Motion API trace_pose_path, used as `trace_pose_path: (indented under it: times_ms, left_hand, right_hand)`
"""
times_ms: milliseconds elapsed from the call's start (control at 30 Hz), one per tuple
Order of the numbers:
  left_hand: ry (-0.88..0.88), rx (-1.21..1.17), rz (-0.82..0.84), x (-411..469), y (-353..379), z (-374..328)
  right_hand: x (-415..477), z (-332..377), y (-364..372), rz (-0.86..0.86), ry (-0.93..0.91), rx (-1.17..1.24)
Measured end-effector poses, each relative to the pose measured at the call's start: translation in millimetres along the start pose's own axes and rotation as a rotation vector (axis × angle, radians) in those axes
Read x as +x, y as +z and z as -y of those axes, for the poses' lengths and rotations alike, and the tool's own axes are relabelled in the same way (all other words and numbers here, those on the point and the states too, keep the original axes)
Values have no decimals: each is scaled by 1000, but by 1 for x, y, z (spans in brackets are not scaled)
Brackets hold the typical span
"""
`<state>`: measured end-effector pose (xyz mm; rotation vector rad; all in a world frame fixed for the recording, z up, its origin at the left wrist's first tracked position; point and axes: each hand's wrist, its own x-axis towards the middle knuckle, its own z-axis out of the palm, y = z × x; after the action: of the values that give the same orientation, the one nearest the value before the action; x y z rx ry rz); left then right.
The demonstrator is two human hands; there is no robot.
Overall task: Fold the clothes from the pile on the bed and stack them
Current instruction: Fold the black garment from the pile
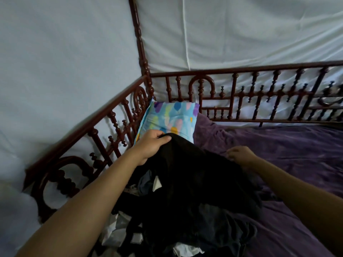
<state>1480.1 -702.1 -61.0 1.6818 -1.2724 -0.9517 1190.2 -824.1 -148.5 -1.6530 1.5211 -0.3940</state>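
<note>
A black garment (185, 164) is lifted above the pile of clothes (167, 229), which lies at the near left of the bed and mixes dark, grey and white pieces. My left hand (151, 145) grips the garment's top edge, fingers curled over the fabric. My right hand (239, 156) pinches the garment's other edge further right, a little lower. The cloth hangs between both hands and drapes down onto the pile, hiding much of it.
A purple bedspread (287, 164) covers the bed to the right. A light-blue patterned pillow (170, 119) leans in the far-left corner. Dark red wooden railings (241, 97) run along the back and left sides, with white fabric (65, 62) behind them.
</note>
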Motion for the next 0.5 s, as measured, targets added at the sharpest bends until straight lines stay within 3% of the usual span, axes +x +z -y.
trace_pose_path:
  times_ms: [200,333,400,500]
  left_hand:
    - [-94,1,261,-17,34,-19]
    - [-91,-48,400,-27,15,-28]
    - [-127,229,382,-30,-6,-21]
    - [-117,950,235,-36,-31,9]
  right_hand:
    - [-25,28,58,348,-464,-36]
    - [-30,44,75,399,-476,-9]
    - [-33,49,73,362,-394,158]
    - [-37,61,58,299,-314,384]
